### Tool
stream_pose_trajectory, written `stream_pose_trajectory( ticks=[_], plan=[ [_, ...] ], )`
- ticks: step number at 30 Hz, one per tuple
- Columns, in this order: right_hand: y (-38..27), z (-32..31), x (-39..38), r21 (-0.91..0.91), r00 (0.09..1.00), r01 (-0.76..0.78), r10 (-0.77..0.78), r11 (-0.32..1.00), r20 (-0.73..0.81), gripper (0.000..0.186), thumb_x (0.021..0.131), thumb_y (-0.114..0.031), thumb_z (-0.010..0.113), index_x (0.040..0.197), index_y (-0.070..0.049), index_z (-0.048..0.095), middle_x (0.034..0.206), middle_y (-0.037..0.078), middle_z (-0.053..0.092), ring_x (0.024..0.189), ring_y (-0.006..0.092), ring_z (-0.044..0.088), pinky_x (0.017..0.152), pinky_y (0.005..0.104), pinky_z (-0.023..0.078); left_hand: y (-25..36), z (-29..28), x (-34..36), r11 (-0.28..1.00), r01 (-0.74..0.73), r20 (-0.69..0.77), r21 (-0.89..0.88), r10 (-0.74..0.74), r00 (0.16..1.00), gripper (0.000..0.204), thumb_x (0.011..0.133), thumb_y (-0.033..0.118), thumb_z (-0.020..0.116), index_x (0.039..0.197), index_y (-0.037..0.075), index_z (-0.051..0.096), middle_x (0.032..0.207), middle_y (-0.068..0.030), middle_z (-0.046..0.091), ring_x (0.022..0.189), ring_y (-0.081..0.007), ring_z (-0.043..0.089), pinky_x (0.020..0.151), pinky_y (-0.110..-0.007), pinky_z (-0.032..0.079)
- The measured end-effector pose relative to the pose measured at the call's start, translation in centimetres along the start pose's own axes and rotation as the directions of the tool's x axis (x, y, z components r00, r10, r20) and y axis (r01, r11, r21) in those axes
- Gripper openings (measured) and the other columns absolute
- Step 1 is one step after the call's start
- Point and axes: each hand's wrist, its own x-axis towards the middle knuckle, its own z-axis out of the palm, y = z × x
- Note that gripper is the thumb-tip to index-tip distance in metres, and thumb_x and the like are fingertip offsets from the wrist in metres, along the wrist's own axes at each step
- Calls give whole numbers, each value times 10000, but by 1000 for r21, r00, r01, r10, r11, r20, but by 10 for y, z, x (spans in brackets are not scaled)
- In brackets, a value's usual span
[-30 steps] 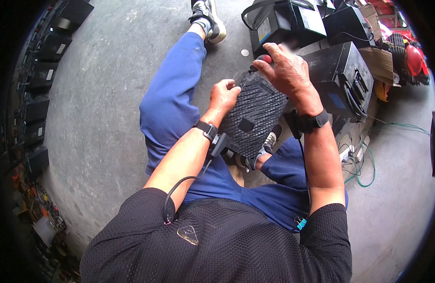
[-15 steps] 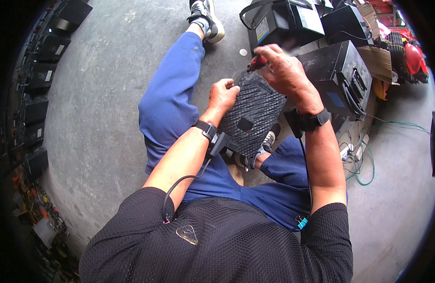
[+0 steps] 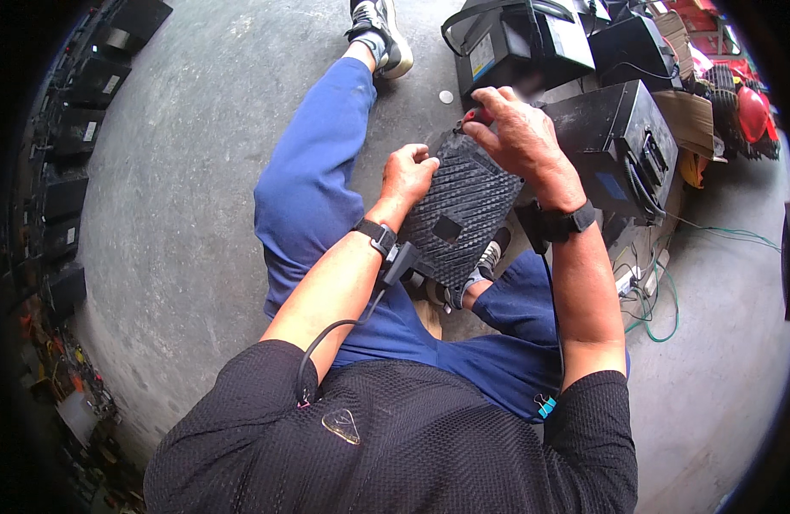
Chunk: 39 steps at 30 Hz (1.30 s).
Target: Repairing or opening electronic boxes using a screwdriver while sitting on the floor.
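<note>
At one o'clock from us is a black, ribbed rectangular case (image 3: 482, 199); at its ten, our left hand (image 3: 407, 177) curls, gripping or not we can't tell. At its twelve, our right hand (image 3: 525, 139) pinches a red-handled tool (image 3: 475, 116), shifted slightly since a second ago, suggesting active work there.

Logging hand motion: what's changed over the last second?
The right hand shifted slightly on the red tool, which sits a little lower in view. Nothing newly taken or let go. The left hand and black box stayed put.
</note>
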Motion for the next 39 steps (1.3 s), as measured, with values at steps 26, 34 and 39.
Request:
stream_pose_trajectory(
  ticks=[26, 34, 39],
  plan=[
    [-1, 6, -6, -76, 998, 18, -22, 997, -53, 298, 876, -134, 630, 1173, -105, 623, 1052, 119, 664, 924, 341, 676, 766, 431, 552, -3, 1, 2, 1000, 12, 3, -22, -12, 1000, 449, 833, 131, 724, 1224, -67, 624, 1157, -186, 689, 1078, -243, 663, 942, -337, 515],
    [-4, -3, 4, -167, 992, -62, 79, 984, 99, 310, 865, -162, 662, 1169, -107, 645, 1044, 119, 664, 929, 332, 676, 770, 431, 549, -3, -1, 1, 1000, 6, 5, -5, -6, 1000, 452, 831, 131, 720, 1220, -76, 622, 1149, -196, 691, 1070, -244, 668, 941, -331, 515],
    [2, -3, 0, 1, 993, 118, -118, 993, -27, 251, 857, -202, 682, 1076, -84, 651, 1016, 121, 669, 918, 339, 679, 766, 438, 548, -3, 0, 1, 1000, -24, 4, -17, 24, 1000, 449, 831, 132, 722, 1218, -73, 624, 1147, -195, 692, 1065, -239, 668, 942, -332, 514]
  ],
)
